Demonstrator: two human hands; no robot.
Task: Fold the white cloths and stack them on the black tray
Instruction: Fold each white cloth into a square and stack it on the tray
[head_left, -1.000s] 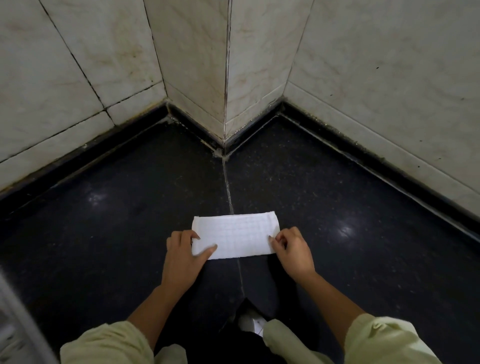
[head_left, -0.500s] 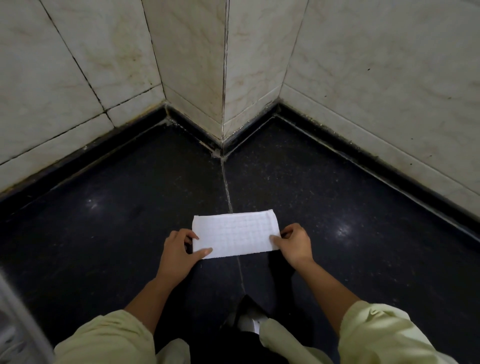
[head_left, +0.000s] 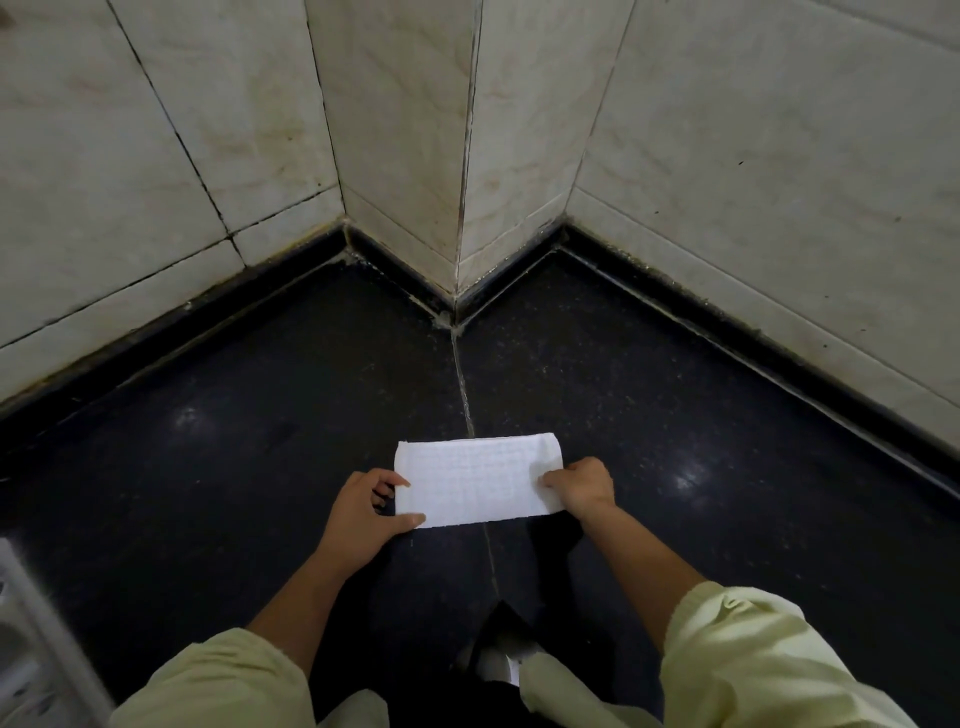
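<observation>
A folded white cloth (head_left: 475, 480) lay flat on the dark floor (head_left: 249, 467), across a pale seam (head_left: 464, 387), close in front of the person and short of the tiled wall corner (head_left: 415, 156). The left hand (head_left: 363, 512) pinched its left end between thumb and curled fingers. The right hand (head_left: 582, 486) gripped the right end, fingers curled down onto the fabric.

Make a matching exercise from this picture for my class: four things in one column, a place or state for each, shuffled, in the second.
Things: 1 cloth; 2 left hand; 3 right hand; 4 wall.
States: A holds the cloth's right end; B pale tiles, beyond the cloth; C white, lying on the dark surface; D holds the cloth's left end.
Pairs: 1-C; 2-D; 3-A; 4-B.
</observation>
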